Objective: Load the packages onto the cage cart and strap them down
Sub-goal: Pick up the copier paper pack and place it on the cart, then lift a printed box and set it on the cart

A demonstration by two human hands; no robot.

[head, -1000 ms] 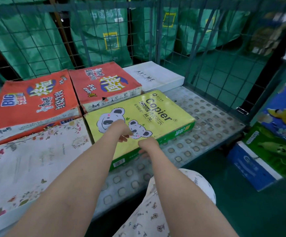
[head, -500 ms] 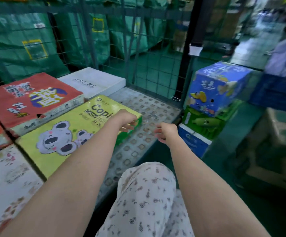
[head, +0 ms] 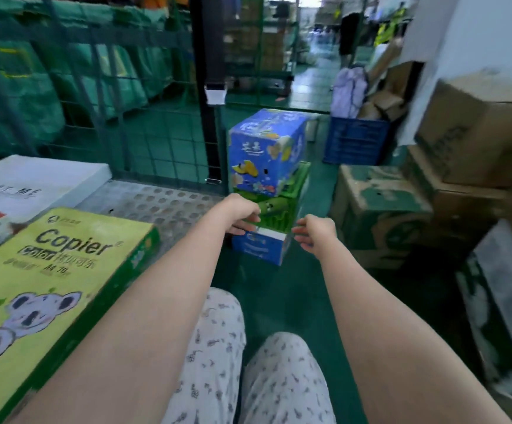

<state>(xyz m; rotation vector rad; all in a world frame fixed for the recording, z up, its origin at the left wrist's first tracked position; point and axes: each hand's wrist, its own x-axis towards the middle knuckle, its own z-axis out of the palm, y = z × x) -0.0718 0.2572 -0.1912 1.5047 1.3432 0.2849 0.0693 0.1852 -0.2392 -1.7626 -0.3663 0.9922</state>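
The cage cart's perforated metal deck [head: 163, 203] fills the left, with green wire mesh [head: 144, 142] behind it. On it lie a yellow-green copier paper pack [head: 53, 270] and a white flat box [head: 31, 185]. To the right, on the floor, stands a stack: a blue printed box [head: 267, 151] on a green box [head: 279, 209] on a blue-and-white box [head: 261, 247]. My left hand [head: 242, 214] and my right hand [head: 314, 232] are stretched out in front of that stack, fingers loosely curled, holding nothing and apart from the boxes.
Brown and green cartons [head: 383, 209] pile up at the right. A blue plastic crate [head: 355, 142] stands behind the stack. A black post with a strap [head: 212, 87] marks the cart's corner. The floor [head: 279, 295] is green. My knees show at the bottom.
My view has swung right, away from the cart's load. Both hands have left the copier paper pack and moved right, toward the stack of boxes on the floor.
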